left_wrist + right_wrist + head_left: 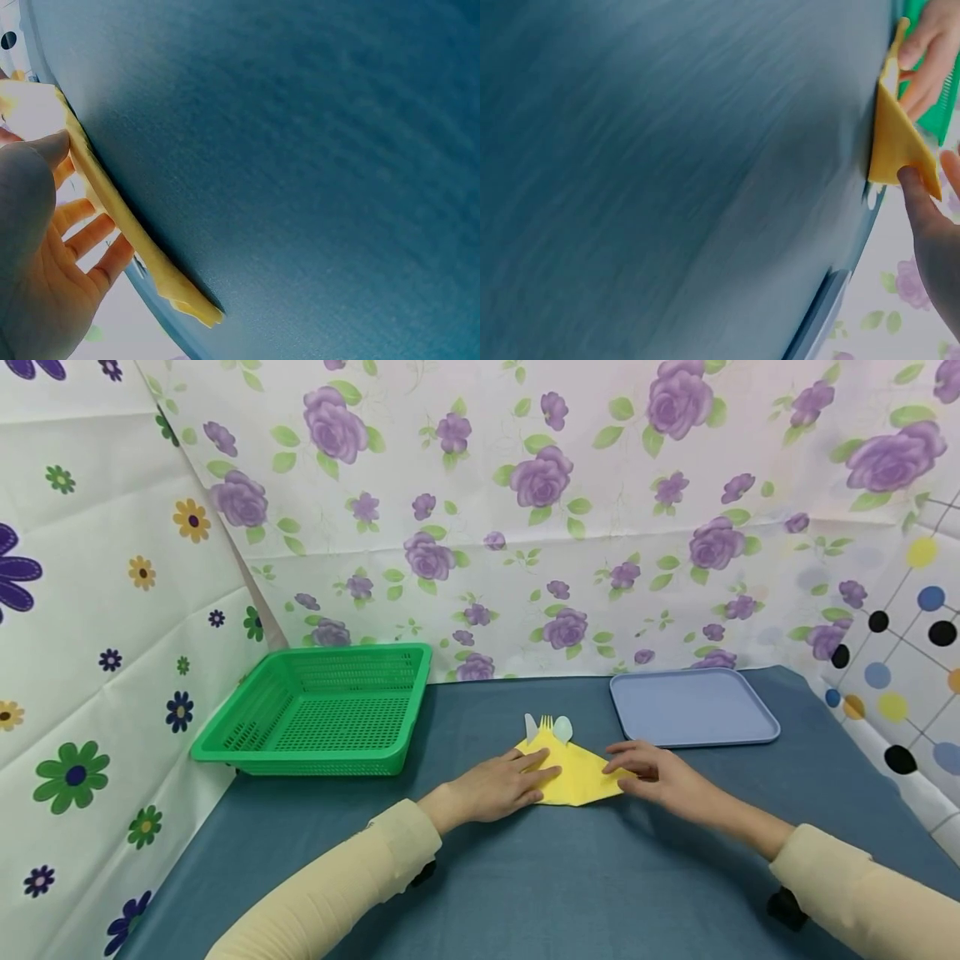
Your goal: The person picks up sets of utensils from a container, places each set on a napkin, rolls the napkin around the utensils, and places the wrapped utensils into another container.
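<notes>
A folded yellow napkin (576, 777) lies on the blue cloth, with the tips of a white plastic knife (531, 727), a yellowish fork (546, 723) and a pale spoon (562, 729) sticking out past its far edge. My left hand (501, 787) rests on the napkin's left part with fingers spread, and its thumb (52, 148) lies at the near folded edge. At the right corner, my right hand (667, 782) pinches the napkin between thumb and fingers. That corner (922, 169) stands tilted up off the cloth in the right wrist view. The lower parts of the cutlery are hidden under the napkin.
A green plastic basket (315, 762) stands at the back left. Toward the back right lies a blue-grey tray (693, 706). Flowered sheets (480, 468) hang behind and at the left, with a dotted one (907, 693) on the right.
</notes>
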The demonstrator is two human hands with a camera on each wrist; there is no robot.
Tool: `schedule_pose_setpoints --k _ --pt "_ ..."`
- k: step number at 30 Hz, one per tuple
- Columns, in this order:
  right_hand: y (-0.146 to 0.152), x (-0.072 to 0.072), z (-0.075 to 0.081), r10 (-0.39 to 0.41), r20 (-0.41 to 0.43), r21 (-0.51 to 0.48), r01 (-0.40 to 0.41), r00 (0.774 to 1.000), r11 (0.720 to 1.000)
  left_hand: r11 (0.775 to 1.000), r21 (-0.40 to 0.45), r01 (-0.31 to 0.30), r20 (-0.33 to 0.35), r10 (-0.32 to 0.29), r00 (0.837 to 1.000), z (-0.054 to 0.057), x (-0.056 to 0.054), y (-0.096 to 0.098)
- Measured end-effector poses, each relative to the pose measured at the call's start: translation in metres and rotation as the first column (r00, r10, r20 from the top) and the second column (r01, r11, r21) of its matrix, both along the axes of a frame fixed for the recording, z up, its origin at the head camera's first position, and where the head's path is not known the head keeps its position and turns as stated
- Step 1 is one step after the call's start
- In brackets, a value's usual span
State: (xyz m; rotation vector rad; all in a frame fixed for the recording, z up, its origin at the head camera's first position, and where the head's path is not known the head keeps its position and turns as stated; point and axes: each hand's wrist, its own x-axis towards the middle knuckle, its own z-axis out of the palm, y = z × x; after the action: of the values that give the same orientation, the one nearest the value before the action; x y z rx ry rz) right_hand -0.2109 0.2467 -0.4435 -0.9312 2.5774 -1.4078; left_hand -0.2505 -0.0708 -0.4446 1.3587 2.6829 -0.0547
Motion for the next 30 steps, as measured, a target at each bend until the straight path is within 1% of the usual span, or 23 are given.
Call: schedule_pose_setpoints --k 2,3,5,8,11,13,15,17,20,23,24,26,29,30 --pt "-0.002 -0.002 0.000 -0.003 0.082 -0.068 0.009 0.997 0.998 1.000 0.004 0.001 0.005 -0.001 1.000 0.000 0.000 -0.001" --pt "-0.002 -0.003 0.000 -0.001 0.132 -0.108 0.015 0.991 0.994 1.000 0.005 -0.001 0.009 0.000 1.000 0.000 0.000 -0.001" --pt "-0.002 -0.005 0.000 0.012 0.216 -0.176 0.027 0.976 0.984 1.000 0.008 -0.002 0.013 0.002 1.000 0.000 0.000 -0.001" --pt "-0.001 -0.008 -0.002 0.058 0.310 -0.258 0.026 0.949 0.966 1.000 0.009 -0.005 0.018 0.005 1.000 0.000 0.000 -0.001" --pt "-0.001 -0.010 -0.003 0.117 0.382 -0.330 0.017 0.917 0.944 1.000 0.007 -0.008 0.019 0.008 1.000 0.000 -0.001 0.000" --pt "-0.001 -0.011 -0.005 0.135 0.425 -0.363 0.032 0.895 0.931 1.000 0.006 -0.009 0.020 0.009 1.000 0.000 -0.001 0.000" --pt "-0.003 -0.013 -0.008 0.137 0.449 -0.371 0.045 0.883 0.928 1.000 0.006 -0.012 0.025 0.012 1.000 0.000 -0.001 -0.001" --pt "-0.005 -0.014 -0.010 0.111 0.454 -0.343 0.058 0.884 0.938 1.000 0.004 -0.014 0.027 0.014 1.000 0.000 -0.001 -0.001" --pt "-0.011 -0.016 -0.015 0.051 0.466 -0.268 0.086 0.883 0.959 1.000 0.005 -0.014 0.033 0.014 0.999 0.000 -0.002 -0.003" --pt "-0.019 -0.018 -0.017 0.020 0.487 -0.239 0.111 0.873 0.965 1.000 0.014 -0.016 0.043 0.015 0.999 -0.001 -0.002 -0.003" --pt "-0.021 -0.018 -0.017 0.016 0.485 -0.233 0.111 0.874 0.966 1.000 0.017 -0.018 0.048 0.017 0.999 -0.001 -0.002 -0.003" --pt "-0.027 -0.019 -0.018 0.019 0.452 -0.221 0.092 0.892 0.971 0.999 0.026 -0.022 0.059 0.021 0.998 -0.001 -0.002 -0.003" --pt "-0.034 -0.019 -0.018 0.033 0.326 -0.161 0.021 0.945 0.987 0.999 0.044 -0.026 0.075 0.023 0.997 -0.002 -0.004 -0.004" --pt "-0.035 -0.019 -0.018 0.036 0.280 -0.135 0.002 0.959 0.991 0.998 0.050 -0.029 0.083 0.025 0.996 -0.002 -0.004 -0.004"
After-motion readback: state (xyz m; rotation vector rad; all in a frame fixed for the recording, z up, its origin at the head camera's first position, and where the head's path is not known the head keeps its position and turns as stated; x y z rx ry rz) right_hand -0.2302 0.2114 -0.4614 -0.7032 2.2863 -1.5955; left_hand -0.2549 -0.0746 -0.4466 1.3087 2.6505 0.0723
